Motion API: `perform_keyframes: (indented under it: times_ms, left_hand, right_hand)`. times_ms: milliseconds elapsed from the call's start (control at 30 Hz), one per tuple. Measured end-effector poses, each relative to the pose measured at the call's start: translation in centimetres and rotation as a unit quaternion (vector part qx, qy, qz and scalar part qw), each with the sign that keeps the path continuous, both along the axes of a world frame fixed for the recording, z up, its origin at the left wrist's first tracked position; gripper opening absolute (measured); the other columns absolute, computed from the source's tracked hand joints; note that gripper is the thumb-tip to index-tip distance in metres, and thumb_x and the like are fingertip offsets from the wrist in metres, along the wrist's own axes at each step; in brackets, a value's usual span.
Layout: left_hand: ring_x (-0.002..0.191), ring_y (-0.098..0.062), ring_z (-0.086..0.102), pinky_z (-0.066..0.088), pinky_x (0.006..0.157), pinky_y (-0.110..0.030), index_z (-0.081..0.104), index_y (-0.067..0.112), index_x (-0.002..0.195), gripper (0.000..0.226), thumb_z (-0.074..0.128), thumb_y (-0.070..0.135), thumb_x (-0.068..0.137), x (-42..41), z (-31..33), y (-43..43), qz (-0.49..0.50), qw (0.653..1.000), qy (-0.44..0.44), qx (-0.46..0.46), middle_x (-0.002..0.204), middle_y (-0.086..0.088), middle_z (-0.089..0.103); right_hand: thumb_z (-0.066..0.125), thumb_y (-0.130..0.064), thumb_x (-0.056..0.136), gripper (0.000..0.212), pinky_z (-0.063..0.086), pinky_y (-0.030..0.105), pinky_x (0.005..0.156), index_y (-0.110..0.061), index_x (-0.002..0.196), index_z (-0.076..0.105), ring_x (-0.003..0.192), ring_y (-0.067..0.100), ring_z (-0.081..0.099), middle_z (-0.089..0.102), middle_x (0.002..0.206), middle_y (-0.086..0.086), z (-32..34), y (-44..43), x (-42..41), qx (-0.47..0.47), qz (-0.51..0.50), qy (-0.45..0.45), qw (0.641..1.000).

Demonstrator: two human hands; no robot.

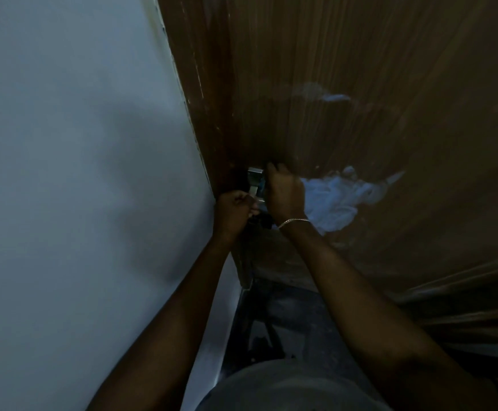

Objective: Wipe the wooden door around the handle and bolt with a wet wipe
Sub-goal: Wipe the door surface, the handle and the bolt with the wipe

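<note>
Head view: I see both hands at the silver metal fitting (256, 185) near the left edge of the brown wooden door (360, 69).

My left hand (234, 209) is curled round the lower end of the fitting, just beside the pale wall (78, 143). My right hand (285, 192) is clamped on a crumpled white wet wipe (331, 200), which bunches out to its right, flat against the door beside the fitting. Whether the fitting is the handle or the bolt, I cannot tell in this dim light. A thin gold-coloured bracelet (293, 222) sits on the right wrist. Pale smears show on the wood above the wipe.
</note>
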State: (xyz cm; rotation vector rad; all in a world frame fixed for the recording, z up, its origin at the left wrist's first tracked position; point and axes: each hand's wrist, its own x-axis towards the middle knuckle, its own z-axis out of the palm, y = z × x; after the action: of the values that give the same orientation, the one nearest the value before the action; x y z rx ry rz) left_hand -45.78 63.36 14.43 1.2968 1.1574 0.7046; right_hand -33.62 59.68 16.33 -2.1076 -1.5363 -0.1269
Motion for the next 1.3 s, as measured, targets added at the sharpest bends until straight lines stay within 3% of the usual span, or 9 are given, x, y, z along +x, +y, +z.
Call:
perform_keyframes:
  times_ms: [133, 300, 400, 600, 800, 867, 1000, 1100, 1300]
  left_hand:
    - [0.065, -0.009, 0.066, 0.05, 0.054, -0.012, 0.065, 0.016, 0.083, 0.017, 0.056, 0.012, 0.097, -0.2, -0.2, 0.0, 0.003, 1.0, -0.009, -0.007, 0.079, -0.003, 0.07]
    - [0.064, -0.009, 0.067, 0.051, 0.055, -0.013, 0.066, 0.016, 0.084, 0.016, 0.057, 0.012, 0.096, -0.4, -0.2, 0.2, 0.006, 1.0, -0.01, -0.01, 0.078, -0.003, 0.071]
    - [0.062, -0.007, 0.068, 0.051, 0.056, -0.014, 0.066, 0.016, 0.082, 0.017, 0.057, 0.013, 0.096, -0.3, -0.1, 0.2, 0.003, 1.0, -0.012, -0.006, 0.078, -0.003, 0.072]
    - [0.065, -0.006, 0.068, 0.052, 0.056, -0.013, 0.067, 0.014, 0.084, 0.015, 0.057, 0.012, 0.096, 0.3, 0.1, 0.1, -0.004, 1.0, -0.01, 0.003, 0.082, -0.005, 0.071]
    - [0.062, -0.007, 0.068, 0.05, 0.054, -0.013, 0.068, 0.011, 0.085, 0.015, 0.058, 0.011, 0.095, 0.3, -0.1, 0.2, -0.001, 1.0, -0.016, 0.006, 0.079, -0.006, 0.071]
    - [0.061, -0.005, 0.068, 0.05, 0.054, -0.012, 0.068, 0.013, 0.085, 0.015, 0.058, 0.011, 0.095, 0.5, -0.3, 0.0, -0.004, 1.0, -0.013, 0.004, 0.079, -0.005, 0.071]
    - [0.065, -0.009, 0.068, 0.05, 0.055, -0.013, 0.068, 0.011, 0.085, 0.015, 0.058, 0.014, 0.096, 1.5, -0.3, -0.5, -0.021, 1.0, 0.0, 0.009, 0.078, -0.004, 0.071]
    - [0.059, -0.006, 0.068, 0.051, 0.054, -0.013, 0.068, 0.013, 0.08, 0.016, 0.06, 0.014, 0.094, 2.3, -0.1, -0.7, -0.027, 1.0, -0.001, 0.013, 0.073, -0.002, 0.071]
    - [0.058, -0.006, 0.066, 0.049, 0.051, -0.011, 0.066, 0.011, 0.08, 0.016, 0.06, 0.011, 0.094, 3.4, -0.3, -1.2, -0.028, 1.0, 0.005, 0.005, 0.073, -0.005, 0.07]
  right_hand:
    - [0.055, -0.007, 0.096, 0.013, 0.057, 0.039, 0.074, -0.007, 0.106, 0.064, 0.085, 0.026, 0.068, 0.068, 0.1, 0.012, -0.9, -3.3, 3.4, 0.058, 0.002, -0.005, 0.998]
    - [0.052, -0.015, 0.096, 0.011, 0.05, 0.028, 0.077, -0.013, 0.099, 0.062, 0.091, 0.018, 0.063, 0.07, 0.109, 0.01, -2.2, -7.8, 7.9, 0.175, -0.154, 0.049, 0.971]
    - [0.05, -0.015, 0.095, 0.013, 0.049, 0.022, 0.077, -0.012, 0.099, 0.062, 0.086, 0.02, 0.064, 0.068, 0.098, 0.009, -2.0, -5.8, 5.9, 0.174, -0.107, 0.055, 0.977]
    - [0.061, 0.003, 0.09, 0.021, 0.056, 0.038, 0.079, -0.005, 0.108, 0.067, 0.091, 0.025, 0.067, 0.066, 0.105, 0.012, -1.6, -3.4, 3.6, 0.092, -0.008, 0.034, 0.995]
    - [0.059, -0.008, 0.089, 0.011, 0.047, 0.035, 0.082, -0.009, 0.095, 0.068, 0.091, 0.033, 0.065, 0.067, 0.098, 0.013, -0.4, -8.9, 9.1, 0.206, -0.196, 0.06, 0.957]
    - [0.058, -0.01, 0.088, 0.012, 0.048, 0.035, 0.079, -0.011, 0.096, 0.068, 0.087, 0.029, 0.064, 0.065, 0.098, 0.012, 0.3, -8.3, 8.8, 0.246, -0.205, 0.057, 0.946]
    - [0.058, -0.003, 0.086, 0.022, 0.051, 0.035, 0.072, -0.008, 0.105, 0.067, 0.085, 0.028, 0.061, 0.06, 0.109, 0.015, 0.0, -6.7, 6.2, 0.166, -0.128, 0.021, 0.978]
    - [0.06, 0.001, 0.085, 0.022, 0.054, 0.04, 0.069, -0.005, 0.104, 0.068, 0.089, 0.036, 0.065, 0.062, 0.112, 0.017, -1.5, -8.9, 7.6, 0.116, -0.15, 0.039, 0.981]
    - [0.055, -0.015, 0.088, 0.013, 0.037, 0.017, 0.078, -0.017, 0.098, 0.063, 0.084, 0.011, 0.051, 0.059, 0.102, 0.005, 0.9, -8.2, 10.1, 0.244, -0.194, 0.012, 0.95]
